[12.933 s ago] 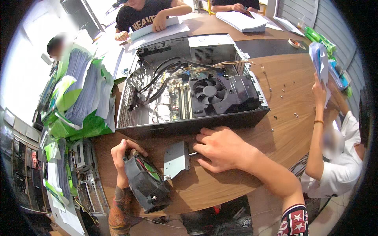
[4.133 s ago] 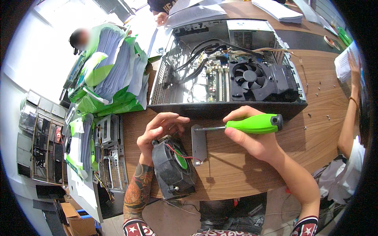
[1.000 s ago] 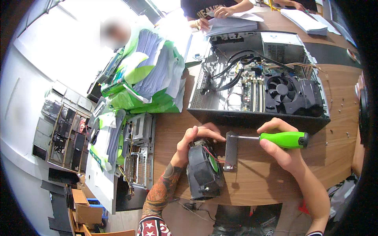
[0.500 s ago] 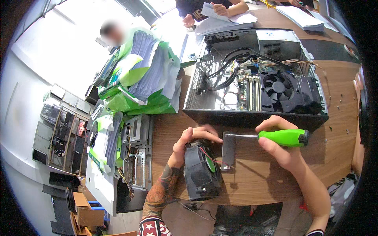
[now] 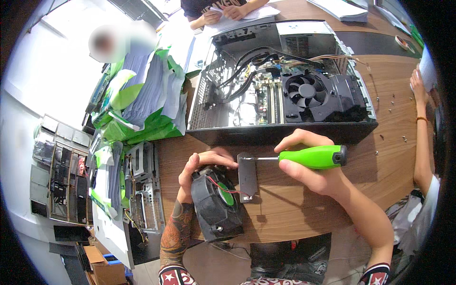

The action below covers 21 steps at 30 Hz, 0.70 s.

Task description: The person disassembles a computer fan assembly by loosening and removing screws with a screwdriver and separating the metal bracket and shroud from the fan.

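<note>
My right hand (image 5: 304,164) holds a green-handled screwdriver (image 5: 309,156) level, its shaft pointing left to the upper end of a grey metal bracket (image 5: 248,176) on the table. My left hand (image 5: 197,168) is curled over the top of a black fan housing (image 5: 214,213) with a green centre, one fingertip reaching the bracket's edge; some fingers are blurred or hidden. Red and dark wires run from the fan to the bracket's lower end. Just beyond my hands, an open computer case (image 5: 242,129) shows cables, memory slots and a black cooling fan (image 5: 306,92).
Green-wrapped paper stacks (image 5: 147,99) and a metal chassis (image 5: 142,166) fill the left. Loose screws (image 5: 392,109) and a tape roll (image 5: 403,42) lie rightward. A co-worker's hand (image 5: 418,85) holds paper at right; another person (image 5: 228,12) handles sheets across the table (image 5: 361,175).
Since the oldest frame, the screwdriver's handle has come into sight in my right hand and the bracket has turned. Over the last second my hands barely moved; only the view shifted.
</note>
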Tool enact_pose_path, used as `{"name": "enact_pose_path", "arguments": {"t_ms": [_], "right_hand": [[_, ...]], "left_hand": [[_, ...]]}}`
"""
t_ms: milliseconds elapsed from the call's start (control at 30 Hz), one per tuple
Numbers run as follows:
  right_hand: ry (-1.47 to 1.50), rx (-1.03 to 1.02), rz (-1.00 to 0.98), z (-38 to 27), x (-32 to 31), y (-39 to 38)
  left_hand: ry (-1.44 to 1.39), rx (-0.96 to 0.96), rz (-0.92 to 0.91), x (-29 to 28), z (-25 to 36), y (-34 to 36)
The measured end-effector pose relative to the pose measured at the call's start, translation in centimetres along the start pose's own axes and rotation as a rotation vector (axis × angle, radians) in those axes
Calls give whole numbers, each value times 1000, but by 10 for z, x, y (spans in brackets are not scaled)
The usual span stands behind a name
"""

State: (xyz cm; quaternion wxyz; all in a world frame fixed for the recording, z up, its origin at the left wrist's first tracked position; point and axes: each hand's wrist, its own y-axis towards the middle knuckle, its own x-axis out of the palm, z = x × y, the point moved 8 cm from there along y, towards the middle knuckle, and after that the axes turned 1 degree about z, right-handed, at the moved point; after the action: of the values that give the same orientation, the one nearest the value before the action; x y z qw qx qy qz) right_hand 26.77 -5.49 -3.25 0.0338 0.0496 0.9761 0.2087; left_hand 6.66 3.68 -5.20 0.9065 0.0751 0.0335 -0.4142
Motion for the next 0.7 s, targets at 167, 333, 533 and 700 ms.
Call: {"name": "enact_pose_path", "arguments": {"t_ms": [167, 333, 533, 700], "right_hand": [[-5, -32, 25, 0, -3, -1], [46, 4, 38, -4, -9, -1], [-17, -22, 14, 0, -1, 1], [-60, 17, 1, -3, 2, 3]], "left_hand": [[-20, 8, -9, -3, -6, 0], [-22, -18, -17, 1, -2, 1], [-43, -28, 7, -1, -3, -1], [-103, -32, 26, -3, -4, -5]]}}
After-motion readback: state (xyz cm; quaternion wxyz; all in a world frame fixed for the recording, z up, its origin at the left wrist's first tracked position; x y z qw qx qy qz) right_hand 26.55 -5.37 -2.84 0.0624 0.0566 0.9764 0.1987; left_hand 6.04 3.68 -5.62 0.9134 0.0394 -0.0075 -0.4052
